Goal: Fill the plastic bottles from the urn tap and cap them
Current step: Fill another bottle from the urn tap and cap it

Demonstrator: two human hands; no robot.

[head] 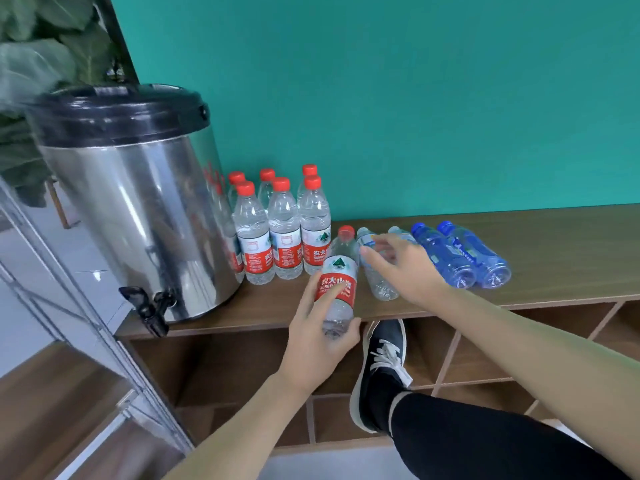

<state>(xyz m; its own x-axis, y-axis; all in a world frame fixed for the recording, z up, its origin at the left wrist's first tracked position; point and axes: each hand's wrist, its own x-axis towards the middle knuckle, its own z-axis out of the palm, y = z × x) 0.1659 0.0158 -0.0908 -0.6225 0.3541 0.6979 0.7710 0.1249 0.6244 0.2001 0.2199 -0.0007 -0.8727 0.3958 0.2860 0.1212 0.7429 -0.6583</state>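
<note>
My left hand (320, 336) grips a red-labelled bottle with a red cap (338, 278) by its lower half, tilted over the shelf's front edge. My right hand (403, 266) hovers with fingers spread over two clear bottles lying on the shelf (377, 282), holding nothing. A steel urn with a black lid (138, 202) stands at the left, its black tap (150, 308) overhanging the shelf edge. Several capped red-label bottles (282, 233) stand upright beside the urn. Two blue bottles (460, 256) lie on their sides further right.
The wooden shelf top (554, 237) runs along a teal wall, with open cubbyholes (485, 351) beneath. My leg and dark shoe (381, 368) are raised in front of the cubbies. A glass panel and metal frame (69, 323) stand at the left.
</note>
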